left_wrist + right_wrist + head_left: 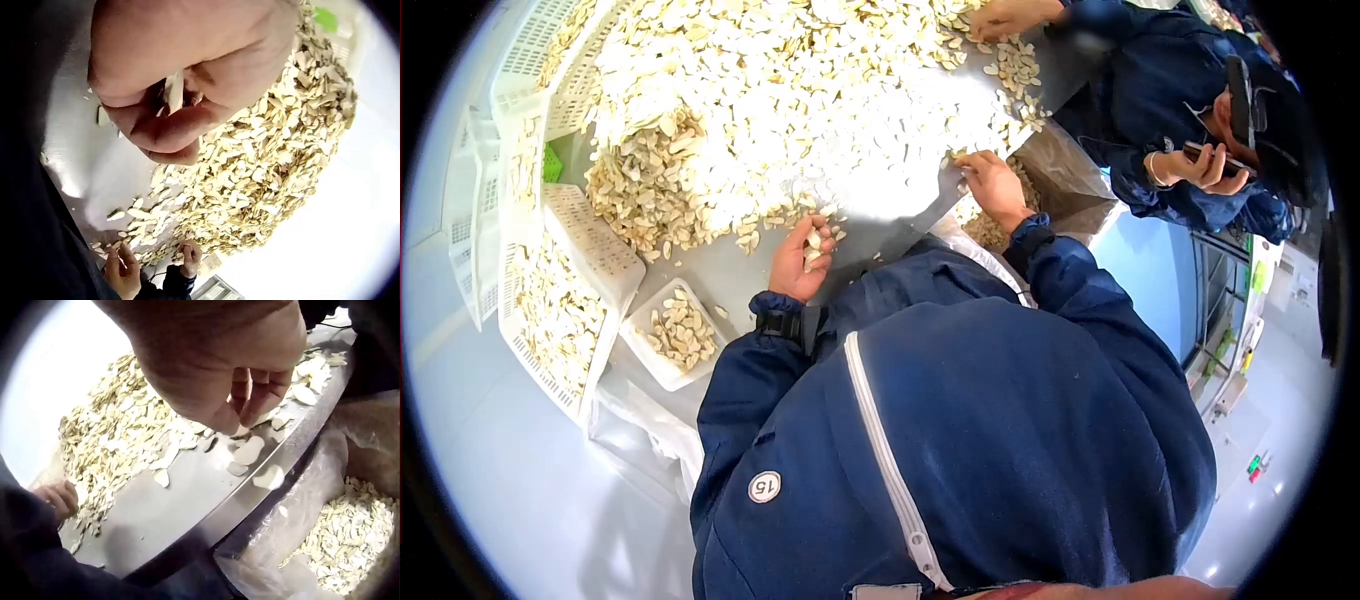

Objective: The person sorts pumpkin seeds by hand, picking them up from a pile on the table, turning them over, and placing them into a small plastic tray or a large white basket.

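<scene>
A large heap of pale, thin dried slices (800, 90) covers the grey metal table (870, 240). My left hand (802, 260) is at the near edge of the heap, its fingers curled round a few pale slices (174, 90). Over by the table's rim, my right hand (219, 369) has thumb and fingertips brought together on a pale slice (240, 432). Just below those fingertips, loose slices (249, 450) lie close to the rim, and one slice (269, 477) overlaps the edge. Under the rim there, a clear plastic liner (312, 481) surrounds more slices (350, 537).
A small white tub (645, 335) of slices stands left of my left hand. White perforated baskets (590, 235) with slices line the left side. Across the right corner, another person in blue (1160, 100) reaches a hand (1015, 15) to the heap and holds a phone (1215, 160).
</scene>
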Motion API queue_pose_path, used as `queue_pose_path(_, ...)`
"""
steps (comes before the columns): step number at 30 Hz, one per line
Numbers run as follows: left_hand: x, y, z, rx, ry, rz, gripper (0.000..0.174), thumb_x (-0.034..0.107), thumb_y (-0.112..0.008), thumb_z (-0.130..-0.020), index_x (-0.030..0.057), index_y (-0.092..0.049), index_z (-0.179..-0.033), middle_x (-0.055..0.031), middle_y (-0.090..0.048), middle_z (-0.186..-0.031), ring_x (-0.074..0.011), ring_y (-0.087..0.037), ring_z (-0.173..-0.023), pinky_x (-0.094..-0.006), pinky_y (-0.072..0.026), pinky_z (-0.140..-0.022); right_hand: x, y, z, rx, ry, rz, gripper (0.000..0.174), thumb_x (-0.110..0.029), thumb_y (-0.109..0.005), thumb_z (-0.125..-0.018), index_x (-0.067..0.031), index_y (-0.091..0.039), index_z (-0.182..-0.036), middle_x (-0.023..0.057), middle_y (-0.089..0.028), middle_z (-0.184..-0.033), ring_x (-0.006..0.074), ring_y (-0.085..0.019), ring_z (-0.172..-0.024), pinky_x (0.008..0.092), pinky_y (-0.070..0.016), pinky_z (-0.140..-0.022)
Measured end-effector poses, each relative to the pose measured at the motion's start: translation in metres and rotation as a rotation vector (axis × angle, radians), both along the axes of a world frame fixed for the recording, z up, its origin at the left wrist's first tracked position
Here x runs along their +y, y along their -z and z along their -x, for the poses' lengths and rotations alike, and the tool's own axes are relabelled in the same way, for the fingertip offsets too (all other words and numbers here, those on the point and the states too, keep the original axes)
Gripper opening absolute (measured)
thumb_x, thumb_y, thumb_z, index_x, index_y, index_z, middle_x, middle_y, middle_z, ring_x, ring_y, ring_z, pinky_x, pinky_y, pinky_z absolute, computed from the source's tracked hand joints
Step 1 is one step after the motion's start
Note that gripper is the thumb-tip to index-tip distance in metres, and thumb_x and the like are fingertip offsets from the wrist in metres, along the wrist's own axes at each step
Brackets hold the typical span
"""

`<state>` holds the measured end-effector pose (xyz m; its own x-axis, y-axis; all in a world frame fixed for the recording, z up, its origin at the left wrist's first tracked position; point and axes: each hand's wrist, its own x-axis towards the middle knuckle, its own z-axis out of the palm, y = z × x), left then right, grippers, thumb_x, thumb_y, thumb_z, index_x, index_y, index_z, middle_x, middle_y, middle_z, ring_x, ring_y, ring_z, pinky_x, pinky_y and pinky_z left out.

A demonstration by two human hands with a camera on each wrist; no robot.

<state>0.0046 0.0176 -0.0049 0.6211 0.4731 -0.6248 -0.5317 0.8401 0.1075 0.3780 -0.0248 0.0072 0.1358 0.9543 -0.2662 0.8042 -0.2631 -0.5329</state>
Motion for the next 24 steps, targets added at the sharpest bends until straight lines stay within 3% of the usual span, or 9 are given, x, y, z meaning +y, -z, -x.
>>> queue_pose_path(2, -0.001, 0.000, -0.005, 0.073, -0.005, 0.037, 0.024, 0.026, -0.050, -0.105, 0.0031, -0.056, -0.111, -0.0057, -0.058, -0.095, -0.0151, -0.056, -0.078, -0.0199, -0.0418, -0.049, 0.001, -0.003, 0.010, -0.057, -0.095, -0.122, 0.026, -0.013, -0.060, -0.089, -0.0155, -0.071, -0.113, 0.0062, -0.067, -0.111, 0.0284, -0.067, -0.098, 0.0386, -0.0555, -0.087)
queue_pose_path(4, 0.002, -0.019, -0.019, 0.228, -0.020, 0.059, 0.024, 0.025, -0.051, -0.105, 0.0022, -0.058, -0.110, -0.0066, -0.058, -0.092, -0.0161, -0.056, -0.077, -0.0202, -0.0399, -0.048, 0.012, -0.002, 0.033, -0.005, -0.205, -0.152, 0.034, -0.014, -0.064, -0.087, -0.0197, -0.068, -0.120, 0.0079, -0.062, -0.123, 0.0302, -0.063, -0.107, 0.0389, -0.0535, -0.091)
queue_pose_path(5, 0.003, -0.019, -0.019, 0.205, -0.006, 0.046, 0.026, 0.026, -0.050, -0.105, 0.0024, -0.057, -0.113, -0.0066, -0.057, -0.093, -0.0155, -0.055, -0.077, -0.0198, -0.0400, -0.047, 0.019, -0.003, 0.045, 0.000, -0.278, -0.244, 0.037, -0.014, -0.066, -0.086, -0.0221, -0.068, -0.121, 0.0092, -0.061, -0.126, 0.0317, -0.062, -0.108, 0.0390, -0.0530, -0.091)
queue_pose_path(8, 0.003, -0.017, -0.014, 0.128, 0.027, 0.013, 0.028, 0.027, -0.048, -0.106, 0.0027, -0.055, -0.118, -0.0064, -0.056, -0.095, -0.0145, -0.054, -0.078, -0.0190, -0.0402, -0.046, 0.034, -0.004, 0.064, -0.101, -0.324, -0.163, 0.043, -0.016, -0.064, -0.087, -0.0215, -0.063, -0.129, 0.0074, -0.054, -0.137, 0.0319, -0.055, -0.121, 0.0397, -0.0481, -0.100)
queue_pose_path(11, 0.001, -0.015, -0.001, 0.057, 0.044, -0.022, 0.028, 0.027, -0.048, -0.106, 0.0025, -0.055, -0.117, -0.0056, -0.055, -0.094, -0.0144, -0.053, -0.077, -0.0191, -0.0399, -0.046, 0.031, 0.012, 0.050, -0.056, -0.291, -0.172, 0.043, -0.013, -0.065, -0.085, -0.0216, -0.064, -0.127, 0.0081, -0.055, -0.136, 0.0331, -0.056, -0.118, 0.0402, -0.0489, -0.099)
queue_pose_path(13, -0.002, -0.014, 0.003, 0.044, 0.047, -0.047, 0.027, 0.027, -0.048, -0.106, 0.0026, -0.055, -0.116, -0.0051, -0.055, -0.094, -0.0142, -0.052, -0.076, -0.0192, -0.0395, -0.046, 0.024, 0.008, 0.037, 0.086, -0.129, -0.186, 0.038, -0.011, -0.064, -0.084, -0.0183, -0.068, -0.121, 0.0099, -0.062, -0.126, 0.0336, -0.060, -0.113, 0.0399, -0.0517, -0.094)
queue_pose_path(15, -0.007, -0.014, 0.005, 0.045, 0.022, -0.022, 0.027, 0.027, -0.048, -0.106, 0.0031, -0.056, -0.115, -0.0046, -0.055, -0.093, -0.0138, -0.051, -0.076, -0.0194, -0.0386, -0.046, 0.024, 0.004, 0.021, 0.052, 0.060, -0.155, 0.035, -0.013, -0.064, -0.085, -0.0181, -0.068, -0.120, 0.0100, -0.063, -0.120, 0.0326, -0.061, -0.111, 0.0400, -0.0523, -0.092)
queue_pose_path(21, -0.008, -0.016, -0.004, 0.107, 0.036, -0.026, 0.025, 0.027, -0.049, -0.105, 0.0036, -0.057, -0.110, -0.0043, -0.055, -0.091, -0.0142, -0.051, -0.076, -0.0211, -0.0380, -0.049, 0.054, 0.007, 0.008, -0.272, -0.056, -0.168, 0.025, -0.021, -0.066, -0.084, -0.0169, -0.069, -0.109, 0.0102, -0.062, -0.107, 0.0324, -0.061, -0.100, 0.0421, -0.0522, -0.086)
queue_pose_path(24, -0.006, -0.018, -0.005, 0.114, 0.043, -0.052, 0.025, 0.027, -0.050, -0.105, 0.0033, -0.058, -0.109, -0.0041, -0.056, -0.090, -0.0145, -0.052, -0.076, -0.0214, -0.0379, -0.050, 0.063, 0.012, 0.009, -0.175, -0.035, -0.137, 0.021, -0.021, -0.068, -0.082, -0.0148, -0.068, -0.102, 0.0100, -0.062, -0.099, 0.0325, -0.061, -0.098, 0.0427, -0.0518, -0.084)
